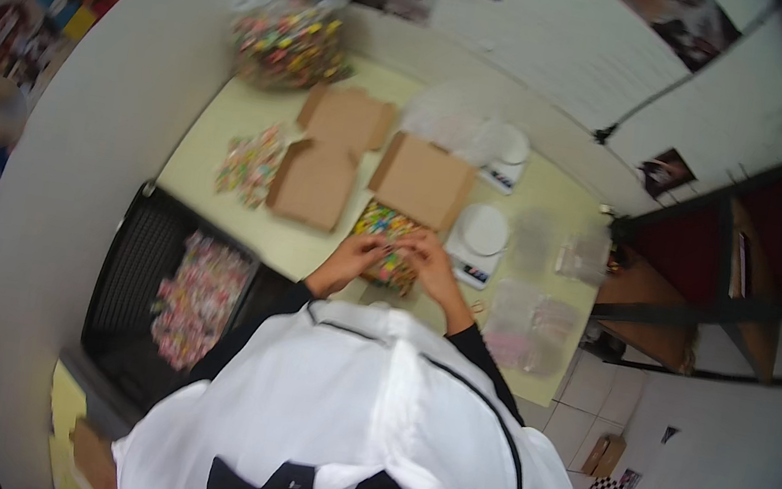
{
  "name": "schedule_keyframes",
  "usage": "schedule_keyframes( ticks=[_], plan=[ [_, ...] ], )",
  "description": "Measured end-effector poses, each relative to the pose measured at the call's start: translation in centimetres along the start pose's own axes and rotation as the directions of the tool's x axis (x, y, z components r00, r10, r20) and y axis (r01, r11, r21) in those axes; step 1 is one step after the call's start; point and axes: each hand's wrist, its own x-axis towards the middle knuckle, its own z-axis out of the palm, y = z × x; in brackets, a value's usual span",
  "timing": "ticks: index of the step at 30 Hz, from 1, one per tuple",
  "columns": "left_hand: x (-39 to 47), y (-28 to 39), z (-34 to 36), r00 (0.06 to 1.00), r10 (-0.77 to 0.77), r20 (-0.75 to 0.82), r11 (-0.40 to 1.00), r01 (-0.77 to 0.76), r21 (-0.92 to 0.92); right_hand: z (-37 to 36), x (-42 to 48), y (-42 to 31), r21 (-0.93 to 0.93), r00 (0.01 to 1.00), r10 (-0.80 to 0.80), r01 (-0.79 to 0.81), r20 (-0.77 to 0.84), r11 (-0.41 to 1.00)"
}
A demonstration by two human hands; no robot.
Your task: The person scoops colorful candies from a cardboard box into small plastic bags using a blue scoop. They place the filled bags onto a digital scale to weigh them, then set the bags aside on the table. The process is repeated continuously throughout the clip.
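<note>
An open cardboard box (425, 180) lies before me on the pale yellow table, its lid folded back away from me. Small colourful wrapped candies (381, 220) fill its base. Above them, my left hand (356, 258) comes in from the left and my right hand (431, 262) from the right. Their fingertips nearly meet over the middle of the candies. Blur hides whether anything small is pinched between the fingers. To the left, another cardboard box (315, 184) is unfolded with no candies visible in it.
Loose candies (250, 164) lie at the table's left. A big clear bag of candies (290, 43) stands at the back. Two white scales (482, 232), clear plastic packs (513, 316) and a plastic bag (448, 118) are around the boxes. A black crate (131, 282) holds more candies.
</note>
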Motion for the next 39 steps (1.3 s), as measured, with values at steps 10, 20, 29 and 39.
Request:
schedule_keyframes(
  ticks=[10, 20, 29, 39],
  plan=[
    [1.3, -0.8, 2.1, 1.000, -0.009, 0.020, 0.996, 0.007, 0.085, -1.8, -2.1, -0.6, 0.083, 0.964, 0.232, -0.222, -0.127, 0.971],
    [0.6, -0.8, 1.0, 0.992, -0.037, -0.121, 0.995, 0.048, 0.087, -10.2, -2.5, 5.5, 0.110, 0.744, 0.299, -0.293, -0.598, 0.950],
    [1.4, -1.8, 0.1, 0.984, -0.120, -0.129, 0.986, 0.133, 0.097, -11.9, -1.4, 14.4, 0.006, 0.526, 0.195, -0.340, -0.828, 0.940],
    [1.3, -2.0, -1.2, 0.982, -0.060, -0.181, 0.987, 0.085, 0.135, -15.9, -5.4, 14.5, 0.045, 0.433, 0.214, -0.368, -0.876, 0.929]
  ],
)
